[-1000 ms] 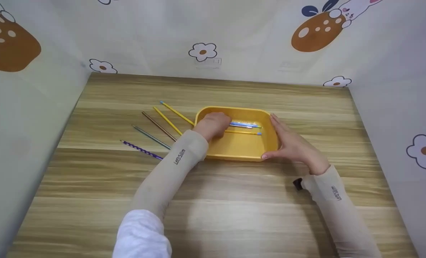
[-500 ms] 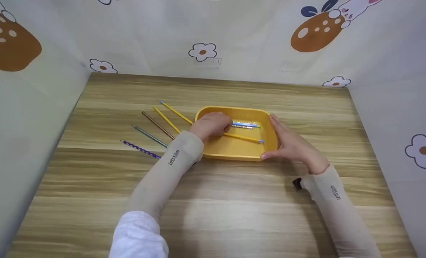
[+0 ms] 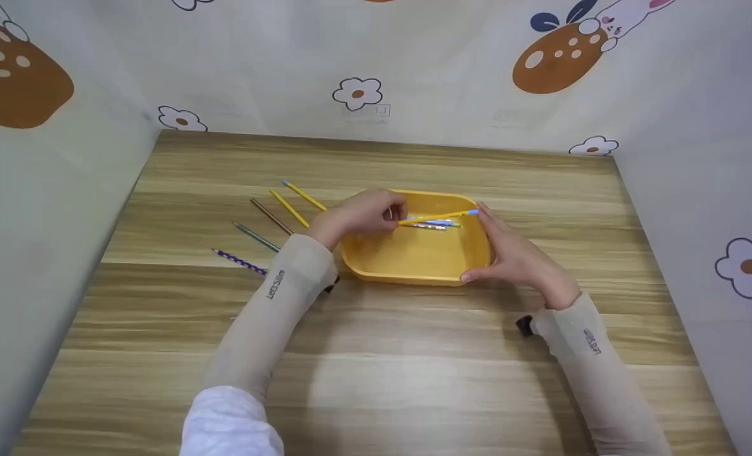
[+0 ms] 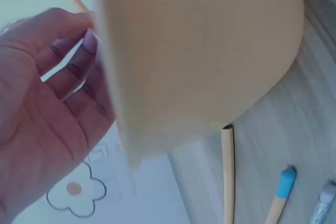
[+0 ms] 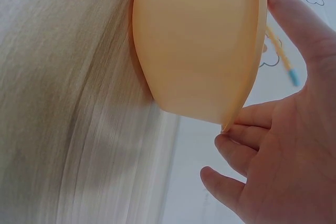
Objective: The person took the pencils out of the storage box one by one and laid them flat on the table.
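In the head view my left hand pinches a yellow pencil between thumb and fingers, above the left part of a yellow plastic box. The pencil's blue end points right, near the box's right rim. Under it, a few blue and silver pens or pencils lie on the box floor. My right hand holds the box's right end, thumb at the near corner and fingers along the far side. In the right wrist view its fingertips meet the rim, and the pencil's blue end shows beyond.
Left of the box, several pencils lie fanned on the wooden table: two yellow ones, a brown one, a green one and a purple one. Their right ends are partly behind the left arm. Printed cloth walls enclose the table.
My left hand has lifted the yellow pencil off the box floor and drawn back left and up, tilting its blue end upward. The right hand stays on the box.
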Demonstrator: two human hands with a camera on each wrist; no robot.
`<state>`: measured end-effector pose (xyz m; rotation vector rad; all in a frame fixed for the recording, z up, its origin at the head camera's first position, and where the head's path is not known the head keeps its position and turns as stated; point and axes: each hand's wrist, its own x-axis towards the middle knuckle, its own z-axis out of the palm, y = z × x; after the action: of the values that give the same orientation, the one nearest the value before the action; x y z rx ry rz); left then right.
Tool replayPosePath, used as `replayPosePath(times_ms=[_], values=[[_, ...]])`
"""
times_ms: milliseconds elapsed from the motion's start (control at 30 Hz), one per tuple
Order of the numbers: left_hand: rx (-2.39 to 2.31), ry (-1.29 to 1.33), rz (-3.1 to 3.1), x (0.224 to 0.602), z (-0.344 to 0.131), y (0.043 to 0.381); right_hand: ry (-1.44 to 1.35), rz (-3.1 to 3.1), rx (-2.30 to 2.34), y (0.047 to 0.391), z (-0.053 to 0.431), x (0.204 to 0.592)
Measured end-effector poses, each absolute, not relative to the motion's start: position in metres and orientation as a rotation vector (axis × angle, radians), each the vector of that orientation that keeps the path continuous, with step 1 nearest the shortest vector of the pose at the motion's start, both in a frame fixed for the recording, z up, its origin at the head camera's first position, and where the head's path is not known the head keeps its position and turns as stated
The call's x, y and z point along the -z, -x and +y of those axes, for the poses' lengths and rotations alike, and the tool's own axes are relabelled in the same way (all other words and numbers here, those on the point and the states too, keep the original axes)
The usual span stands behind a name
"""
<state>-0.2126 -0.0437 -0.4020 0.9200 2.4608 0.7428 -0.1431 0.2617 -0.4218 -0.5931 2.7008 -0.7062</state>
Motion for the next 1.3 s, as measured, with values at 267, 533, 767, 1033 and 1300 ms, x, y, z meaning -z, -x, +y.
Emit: replayPosePath(times_ms=[267,533,767,1033,1300], values=[[-1.036,-0.892,2.394,0.389,-0.067,0.214,0.597,2.704,0.716,0.143,0.260,0.423],[-1.294,-0.782,2.447,0.374,-0.097,0.228,0.566,2.693,0.706,0.143,0.262,0.421],[-1.410,-0.673,2.568,0.374,-0.125,0.242,0.561,2.694,0.695,0.143,0.260,0.421],[-1.355,-0.506,2.750,0.387,-0.157,0.254,0.573,2.694,0.689,0.142,0.259,0.423],[-0.842,-0.385,2.995,0.409,-0.177,0.265,0.565,2.701,0.684,0.143,0.259,0.422]])
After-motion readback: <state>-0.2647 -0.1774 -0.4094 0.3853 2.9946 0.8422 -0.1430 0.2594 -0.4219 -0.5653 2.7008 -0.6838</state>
